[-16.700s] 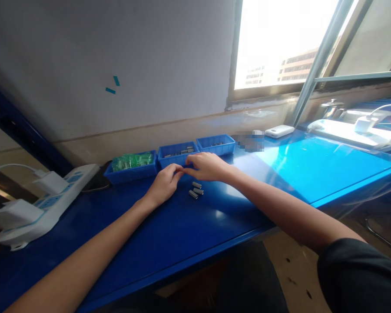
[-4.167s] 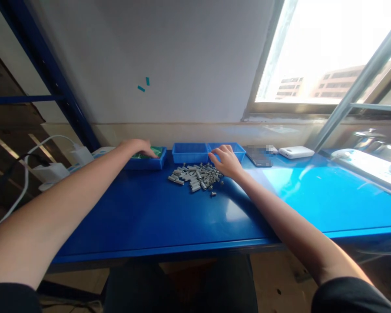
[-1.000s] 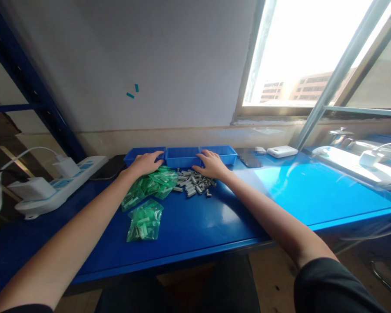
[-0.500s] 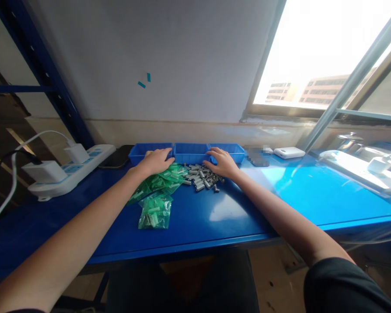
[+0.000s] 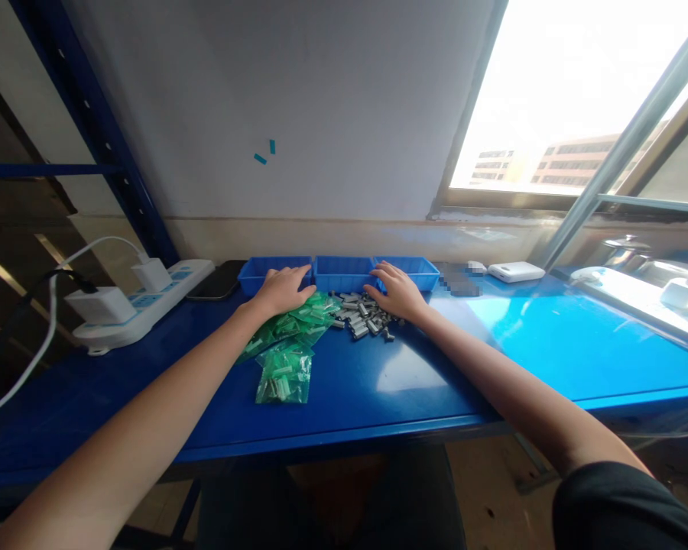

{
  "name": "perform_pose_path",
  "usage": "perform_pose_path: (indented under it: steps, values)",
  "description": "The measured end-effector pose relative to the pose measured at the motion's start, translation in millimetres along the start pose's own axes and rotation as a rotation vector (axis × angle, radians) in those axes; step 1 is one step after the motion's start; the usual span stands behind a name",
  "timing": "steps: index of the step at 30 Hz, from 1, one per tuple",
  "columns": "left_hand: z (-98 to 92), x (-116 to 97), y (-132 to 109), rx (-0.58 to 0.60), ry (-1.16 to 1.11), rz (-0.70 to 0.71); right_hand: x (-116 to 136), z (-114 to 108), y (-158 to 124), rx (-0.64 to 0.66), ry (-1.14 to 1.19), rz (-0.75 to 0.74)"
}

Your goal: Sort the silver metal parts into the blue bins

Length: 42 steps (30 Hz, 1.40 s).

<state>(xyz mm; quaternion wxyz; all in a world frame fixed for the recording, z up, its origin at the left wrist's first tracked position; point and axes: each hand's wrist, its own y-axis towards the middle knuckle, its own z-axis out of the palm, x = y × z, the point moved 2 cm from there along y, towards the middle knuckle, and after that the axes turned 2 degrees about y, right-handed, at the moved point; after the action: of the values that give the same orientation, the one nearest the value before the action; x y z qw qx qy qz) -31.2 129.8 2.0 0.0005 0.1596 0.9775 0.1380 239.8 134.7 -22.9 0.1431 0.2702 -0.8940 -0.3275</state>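
My left hand (image 5: 285,290) is open, thumb apart from the fingers, at the front of the left blue bin (image 5: 252,267). Below it lie green plastic bags (image 5: 290,325) with small parts inside, one bag (image 5: 283,374) nearer the table's front edge. My right hand (image 5: 398,292) is also open, its fingers at the front rim of the right blue bin (image 5: 421,273). Between the hands stands a middle blue bin (image 5: 344,269). A pile of small silvery metal cylinders (image 5: 362,317) lies before it, partly under my right hand. Neither hand visibly holds anything.
On the left are a white power strip (image 5: 149,309) with plugged-in adapters and a dark phone (image 5: 215,280). To the right lie a white box-shaped device (image 5: 516,271) and another white strip (image 5: 636,298). A wall backs the blue table (image 5: 344,412).
The whole view has shifted slightly, so everything sits a little further right and lower. Both hands keep about the same places at the bins.
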Motion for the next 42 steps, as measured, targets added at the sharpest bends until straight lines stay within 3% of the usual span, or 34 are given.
perform_pose_path:
  steps: [7, 11, 15, 19, 23, 31, 36, 42]
  values:
    - [-5.4, 0, -2, 0.005, -0.028, -0.001, 3, -10, 1, -0.056, 0.067, -0.008]
    - [-20.0, -1, -5, -0.176, -0.117, -0.032, 14, -23, 2, -0.084, 0.081, -0.056]
    - [-30.7, -19, -11, -0.304, -0.171, 0.089, 37, -29, -1, -0.016, 0.099, -0.146]
    - [-19.7, -54, -20, -0.176, -0.121, 0.29, 55, -22, -5, 0.146, 0.114, -0.215]
    - [-2.9, -77, -27, -0.051, -0.024, 0.348, 56, -12, -7, 0.3, 0.155, -0.204]
    - [-0.3, -78, -26, -0.054, -0.015, 0.346, 53, -11, -6, 0.306, 0.151, -0.188]
    - [-0.1, -79, -27, -0.05, -0.009, 0.345, 53, -10, -6, 0.222, 0.112, -0.216]
    - [-2.0, -78, -29, -0.23, -0.219, 0.325, 57, -13, -5, 0.139, 0.029, -0.169]
